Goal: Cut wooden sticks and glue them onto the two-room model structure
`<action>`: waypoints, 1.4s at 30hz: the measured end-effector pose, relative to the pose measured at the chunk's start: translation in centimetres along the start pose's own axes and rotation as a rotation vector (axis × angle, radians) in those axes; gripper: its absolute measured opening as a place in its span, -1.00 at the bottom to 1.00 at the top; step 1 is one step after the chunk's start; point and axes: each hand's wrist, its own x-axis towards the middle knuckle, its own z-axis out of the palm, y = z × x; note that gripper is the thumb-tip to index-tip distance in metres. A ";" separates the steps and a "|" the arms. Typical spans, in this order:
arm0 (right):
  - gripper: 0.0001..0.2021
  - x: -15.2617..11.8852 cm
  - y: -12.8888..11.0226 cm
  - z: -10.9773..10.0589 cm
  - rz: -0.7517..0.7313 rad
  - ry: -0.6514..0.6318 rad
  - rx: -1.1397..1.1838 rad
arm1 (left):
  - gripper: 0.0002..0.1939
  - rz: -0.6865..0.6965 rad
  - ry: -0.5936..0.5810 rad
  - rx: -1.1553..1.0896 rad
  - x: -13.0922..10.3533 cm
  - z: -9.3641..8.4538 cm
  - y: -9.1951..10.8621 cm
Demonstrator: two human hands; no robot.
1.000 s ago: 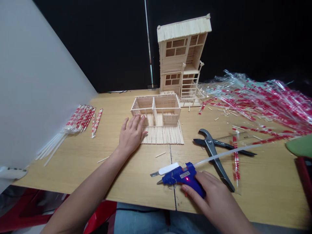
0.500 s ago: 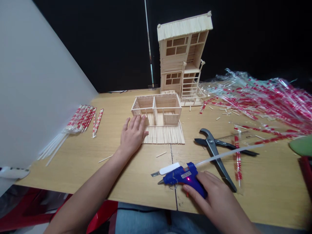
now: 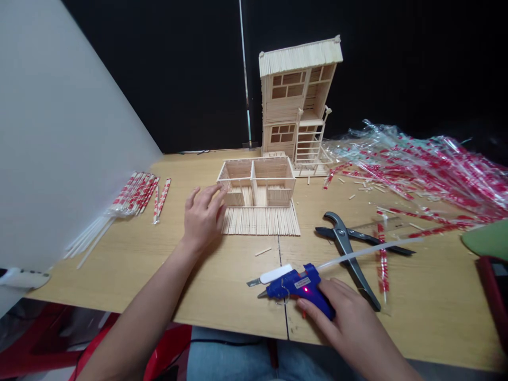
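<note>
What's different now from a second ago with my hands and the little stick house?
Your left hand has shifted left, off the front panel of the small stick house to its left corner; whether it still touches is unclear. Your right hand still holds the glue gun; the pliers haven't moved.

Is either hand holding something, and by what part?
The right hand holds the blue glue gun by its handle. The left hand is at the low stick model's left side; whether it grips it can't be told.
</note>
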 end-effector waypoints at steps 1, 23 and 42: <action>-0.75 0.0 -0.1 0.0 0.004 0.002 0.000 | -0.68 -0.028 0.039 -0.006 0.0 -0.3 -0.4; -0.69 -0.2 0.0 0.3 0.030 -0.010 -0.051 | -0.66 -0.173 -0.325 -0.025 2.8 1.4 -2.0; -0.67 -0.1 -0.2 0.5 0.017 0.061 -0.026 | -0.70 -0.218 -0.301 -0.027 3.0 1.8 -2.1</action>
